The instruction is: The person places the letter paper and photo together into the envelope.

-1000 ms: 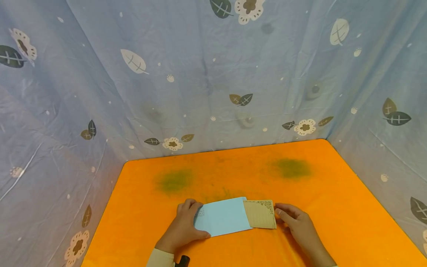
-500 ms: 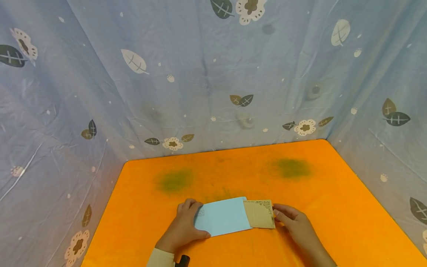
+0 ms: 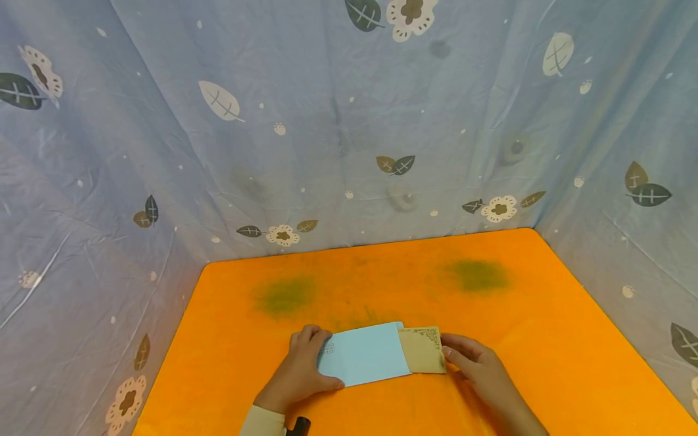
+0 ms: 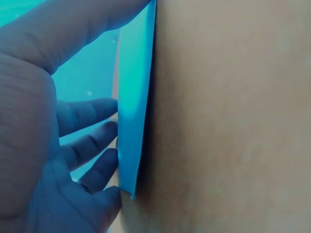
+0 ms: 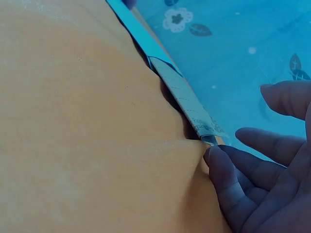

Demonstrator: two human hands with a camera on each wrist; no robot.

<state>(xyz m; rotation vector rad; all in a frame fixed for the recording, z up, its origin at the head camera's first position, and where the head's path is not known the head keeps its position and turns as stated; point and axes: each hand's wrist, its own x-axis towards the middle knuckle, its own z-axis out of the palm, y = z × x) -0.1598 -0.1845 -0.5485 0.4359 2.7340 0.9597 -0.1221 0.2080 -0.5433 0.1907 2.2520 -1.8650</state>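
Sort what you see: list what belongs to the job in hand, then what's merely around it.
In the job:
- light blue envelope, held by the left hand
- tan paper, partly inside it, outer end at the right hand's fingertips

Merely around:
- orange tabletop
- patterned curtain
- black object by the left sleeve, too cut off to identify

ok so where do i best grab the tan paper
The tan paper is probably best pinched at its outer edge, coming from the person's right: that end sticks out of the blue envelope, while the other end is hidden inside.
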